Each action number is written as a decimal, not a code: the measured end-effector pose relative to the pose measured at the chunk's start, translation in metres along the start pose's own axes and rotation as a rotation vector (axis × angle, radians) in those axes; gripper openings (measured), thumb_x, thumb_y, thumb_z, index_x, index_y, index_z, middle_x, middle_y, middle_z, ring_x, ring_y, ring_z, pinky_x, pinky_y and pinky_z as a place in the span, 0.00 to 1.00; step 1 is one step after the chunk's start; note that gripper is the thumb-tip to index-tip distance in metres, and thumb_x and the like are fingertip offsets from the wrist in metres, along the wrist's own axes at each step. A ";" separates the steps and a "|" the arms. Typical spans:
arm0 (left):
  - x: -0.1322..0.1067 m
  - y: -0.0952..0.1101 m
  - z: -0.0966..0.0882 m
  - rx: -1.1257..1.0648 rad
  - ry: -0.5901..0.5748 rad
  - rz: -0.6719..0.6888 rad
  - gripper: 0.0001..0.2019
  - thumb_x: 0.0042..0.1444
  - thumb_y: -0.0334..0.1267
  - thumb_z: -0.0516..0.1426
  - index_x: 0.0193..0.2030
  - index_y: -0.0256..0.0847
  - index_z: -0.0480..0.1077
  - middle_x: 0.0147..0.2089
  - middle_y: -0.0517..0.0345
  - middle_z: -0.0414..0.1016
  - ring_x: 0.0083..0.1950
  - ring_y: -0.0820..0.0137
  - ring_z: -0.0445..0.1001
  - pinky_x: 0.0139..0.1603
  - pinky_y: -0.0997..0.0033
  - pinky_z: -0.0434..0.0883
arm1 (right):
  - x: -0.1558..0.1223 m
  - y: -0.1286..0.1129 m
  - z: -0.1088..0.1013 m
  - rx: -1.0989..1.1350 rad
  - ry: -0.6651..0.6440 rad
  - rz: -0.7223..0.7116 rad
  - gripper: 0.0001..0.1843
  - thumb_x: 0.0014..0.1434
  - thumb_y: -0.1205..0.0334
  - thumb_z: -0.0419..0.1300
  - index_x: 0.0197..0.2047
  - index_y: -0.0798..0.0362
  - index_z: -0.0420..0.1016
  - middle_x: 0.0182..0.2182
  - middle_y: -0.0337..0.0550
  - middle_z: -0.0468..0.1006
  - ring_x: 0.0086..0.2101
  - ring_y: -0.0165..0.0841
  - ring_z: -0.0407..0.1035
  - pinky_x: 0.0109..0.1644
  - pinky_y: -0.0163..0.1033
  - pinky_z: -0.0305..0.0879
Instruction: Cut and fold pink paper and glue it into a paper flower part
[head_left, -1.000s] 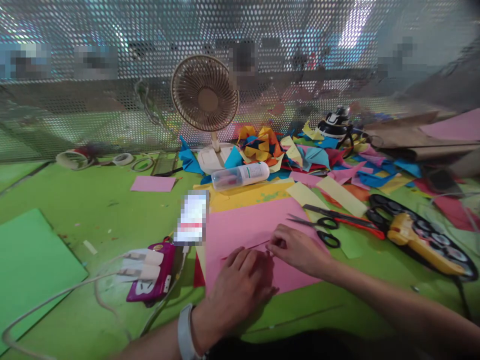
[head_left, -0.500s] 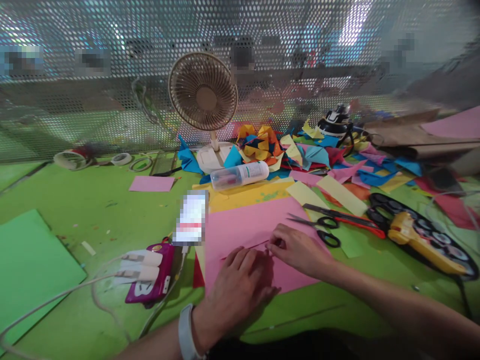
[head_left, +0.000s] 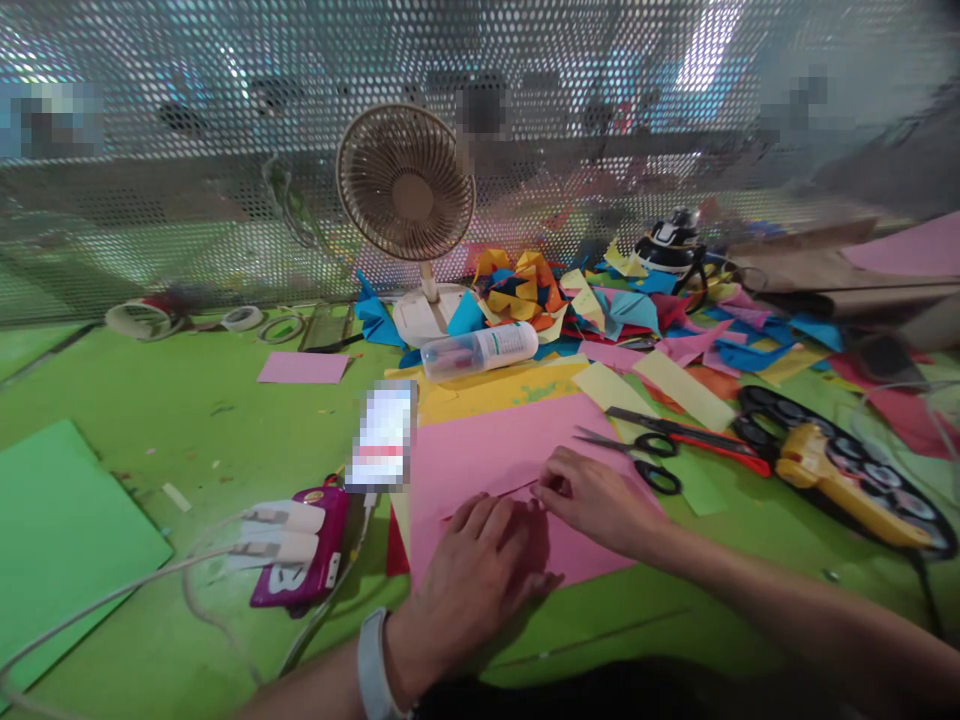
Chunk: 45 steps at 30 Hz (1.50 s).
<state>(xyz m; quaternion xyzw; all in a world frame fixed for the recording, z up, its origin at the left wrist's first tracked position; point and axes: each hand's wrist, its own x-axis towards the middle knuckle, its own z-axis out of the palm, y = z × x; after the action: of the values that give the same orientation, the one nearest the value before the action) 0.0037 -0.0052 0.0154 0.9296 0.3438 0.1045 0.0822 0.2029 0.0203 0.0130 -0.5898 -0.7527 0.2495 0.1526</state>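
where mesh (head_left: 187, 200) backs the green table (head_left: 187, 430), pink paper (head_left: 487, 450) lies.

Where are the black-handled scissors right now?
In the head view, the black-handled scissors lie right of centre, just beyond the right hand, at the right edge of the pink paper, beside a red-handled pair.

A beige fan (head_left: 406, 197) stands behind black-handled scissors (head_left: 637, 455).

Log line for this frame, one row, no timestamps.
left hand: flat on pink paper | right hand: fingers pinching its fold | black scissors: lying beside right hand, untouched
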 end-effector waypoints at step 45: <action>0.003 0.001 -0.001 -0.031 0.002 -0.014 0.25 0.60 0.55 0.48 0.51 0.35 0.65 0.50 0.46 0.68 0.50 0.56 0.66 0.50 0.51 0.66 | -0.001 -0.002 0.006 -0.114 0.059 -0.039 0.09 0.61 0.59 0.53 0.30 0.51 0.68 0.30 0.37 0.72 0.30 0.29 0.66 0.31 0.34 0.54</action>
<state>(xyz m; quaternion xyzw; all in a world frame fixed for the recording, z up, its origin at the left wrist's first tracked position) 0.0063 -0.0044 0.0173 0.9257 0.3487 0.1099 0.0969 0.1985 0.0180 0.0088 -0.5900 -0.7721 0.1860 0.1457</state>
